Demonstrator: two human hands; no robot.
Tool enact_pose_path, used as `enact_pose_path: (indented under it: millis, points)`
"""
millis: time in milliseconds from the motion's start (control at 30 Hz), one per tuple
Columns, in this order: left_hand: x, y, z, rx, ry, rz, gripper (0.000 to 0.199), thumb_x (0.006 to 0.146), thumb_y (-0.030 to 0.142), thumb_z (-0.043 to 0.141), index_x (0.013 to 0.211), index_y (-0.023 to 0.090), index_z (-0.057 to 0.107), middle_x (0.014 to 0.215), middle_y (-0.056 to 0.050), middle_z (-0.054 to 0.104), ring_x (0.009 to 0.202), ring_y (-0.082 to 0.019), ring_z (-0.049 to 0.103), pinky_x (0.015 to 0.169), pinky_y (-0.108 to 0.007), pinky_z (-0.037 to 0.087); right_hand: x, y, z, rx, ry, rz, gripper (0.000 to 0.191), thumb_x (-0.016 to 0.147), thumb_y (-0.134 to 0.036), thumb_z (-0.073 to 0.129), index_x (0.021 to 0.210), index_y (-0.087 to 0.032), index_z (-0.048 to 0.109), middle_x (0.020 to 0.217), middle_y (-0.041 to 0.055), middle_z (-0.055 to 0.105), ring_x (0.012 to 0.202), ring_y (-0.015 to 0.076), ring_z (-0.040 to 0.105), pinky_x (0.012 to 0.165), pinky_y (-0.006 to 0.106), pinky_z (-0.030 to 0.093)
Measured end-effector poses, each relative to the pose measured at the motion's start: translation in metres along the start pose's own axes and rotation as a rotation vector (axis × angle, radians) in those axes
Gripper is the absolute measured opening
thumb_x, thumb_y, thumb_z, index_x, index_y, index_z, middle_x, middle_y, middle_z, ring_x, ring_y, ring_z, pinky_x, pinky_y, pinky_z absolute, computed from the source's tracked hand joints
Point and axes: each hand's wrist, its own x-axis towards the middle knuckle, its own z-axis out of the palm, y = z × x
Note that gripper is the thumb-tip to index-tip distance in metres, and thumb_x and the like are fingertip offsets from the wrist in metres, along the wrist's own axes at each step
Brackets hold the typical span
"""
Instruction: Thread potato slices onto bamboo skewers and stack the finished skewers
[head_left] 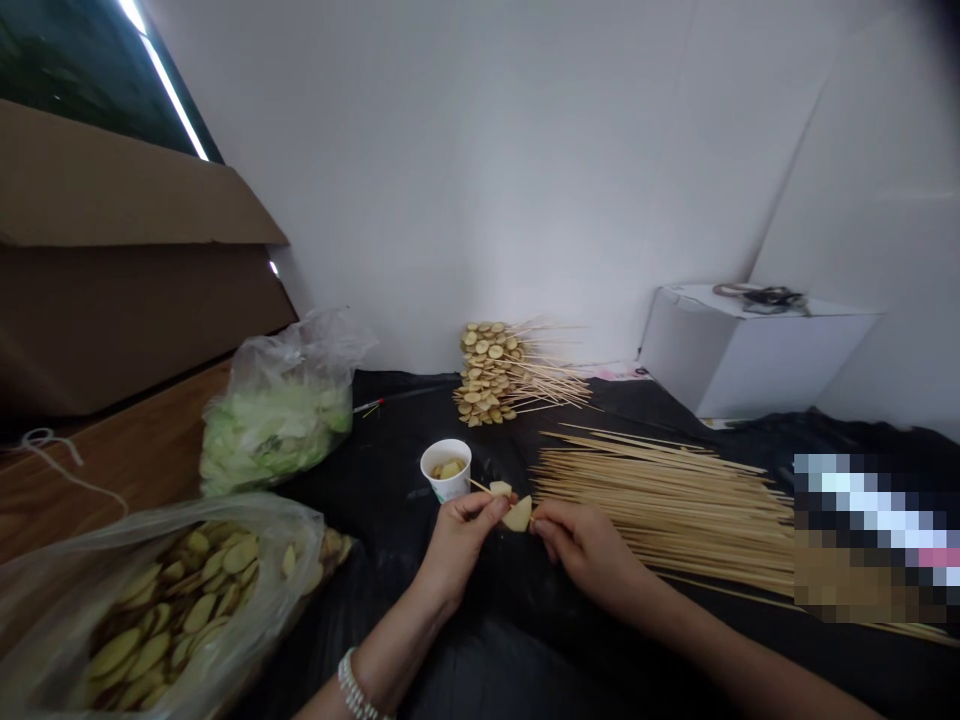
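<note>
Over the black sheet, both my hands meet at a thin bamboo skewer (480,486) carrying pale potato slices (517,515). My left hand (459,540) is closed, its thumb and fingers pinching a slice beside the skewer's left end. From the right, my right hand (581,540) pinches the skewer close to the larger slice; its fingertips are partly hidden. Just behind my left hand stands a white paper cup (447,463) with potato pieces inside. A plastic bag of sliced potatoes (180,605) lies open at the lower left.
Finished potato skewers (491,375) are stacked by the white wall. Many bare bamboo sticks (667,500) lie at right. A bag of pale green vegetable (277,420) stands at left, near a cardboard box (135,320). A white box (757,345) sits at back right.
</note>
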Motion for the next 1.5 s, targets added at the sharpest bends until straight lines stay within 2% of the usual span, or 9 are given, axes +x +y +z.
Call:
enact_pose_path:
  millis: [100,333,567,667,733,867,1067,1233,1500]
  points:
    - [0.0,-0.005,-0.001,-0.015,-0.042,-0.033,0.029,0.072,0.042,0.072,0.083,0.015,0.077,0.08,-0.008,0.071,0.074,-0.018,0.06,0.068,-0.027,0.043,0.0,0.003,0.0,0.052,-0.059,0.069,0.026,0.089,-0.018,0.044,0.065,-0.019,0.054,0.055,-0.0033,0.054,0.053,0.0112,0.05,0.054,0.022,0.035]
    - [0.0,-0.009,-0.002,0.056,-0.008,-0.065,0.03,0.069,0.045,0.073,0.069,0.014,0.075,0.065,-0.005,0.066,0.059,-0.012,0.051,0.056,-0.023,0.036,-0.005,0.009,0.008,-0.27,0.017,-0.128,0.026,0.09,-0.013,0.036,0.076,-0.018,0.057,0.074,0.0046,0.063,0.071,0.0162,0.056,0.067,0.027,0.039]
    - [0.002,-0.005,0.0,0.13,-0.03,-0.091,0.04,0.069,0.055,0.069,0.071,0.016,0.076,0.071,-0.01,0.071,0.063,-0.016,0.059,0.057,-0.024,0.04,-0.002,0.012,0.005,-0.278,0.037,-0.111,0.028,0.093,-0.017,0.034,0.076,-0.019,0.057,0.072,0.0043,0.063,0.068,0.0158,0.057,0.065,0.026,0.039]
    - [0.0,0.01,-0.007,0.321,0.062,0.101,0.05,0.076,0.061,0.056,0.063,0.016,0.074,0.056,-0.008,0.065,0.053,-0.017,0.056,0.053,-0.026,0.039,0.001,0.014,-0.002,-0.282,0.12,-0.101,0.027,0.094,-0.018,0.035,0.079,-0.019,0.058,0.076,0.005,0.064,0.071,0.0168,0.058,0.068,0.028,0.04]
    - [-0.001,0.024,-0.018,0.448,0.24,0.347,0.044,0.081,0.054,0.056,0.059,0.019,0.072,0.051,-0.005,0.062,0.053,-0.017,0.055,0.058,-0.027,0.041,0.001,0.015,-0.005,-0.298,0.165,-0.1,0.027,0.094,-0.019,0.035,0.079,-0.019,0.058,0.078,0.0056,0.065,0.074,0.0179,0.059,0.07,0.029,0.041]
    - [0.008,0.044,-0.045,0.624,0.49,0.623,0.02,0.08,0.037,0.061,0.079,0.023,0.076,0.077,-0.005,0.07,0.077,-0.021,0.06,0.074,-0.029,0.042,0.0,0.017,-0.004,-0.334,0.16,-0.13,0.027,0.094,-0.019,0.035,0.08,-0.019,0.058,0.078,0.0055,0.065,0.074,0.018,0.059,0.069,0.029,0.042]
    - [0.027,0.034,-0.065,0.924,0.368,0.516,0.02,0.075,0.021,0.058,0.084,0.025,0.076,0.104,-0.007,0.067,0.102,-0.026,0.056,0.096,-0.043,0.037,-0.002,0.019,-0.001,-0.349,0.155,-0.168,0.027,0.094,-0.018,0.035,0.085,-0.019,0.06,0.081,0.006,0.066,0.077,0.0184,0.061,0.071,0.029,0.043]
    - [0.026,0.03,-0.069,1.037,0.47,0.44,0.034,0.07,0.019,0.057,0.099,0.021,0.072,0.099,-0.009,0.055,0.094,-0.024,0.056,0.087,-0.042,0.047,-0.002,0.018,-0.001,-0.384,0.172,-0.199,0.026,0.094,-0.018,0.037,0.086,-0.019,0.061,0.078,0.0054,0.066,0.075,0.0182,0.061,0.069,0.028,0.044]
    - [0.025,0.036,-0.073,1.049,0.425,0.363,0.021,0.072,0.028,0.058,0.083,0.022,0.074,0.107,-0.008,0.053,0.095,-0.023,0.057,0.082,-0.037,0.047,-0.002,0.017,-0.001,-0.415,0.159,-0.222,0.025,0.094,-0.017,0.037,0.086,-0.02,0.061,0.075,0.004,0.065,0.072,0.0159,0.061,0.068,0.025,0.044]
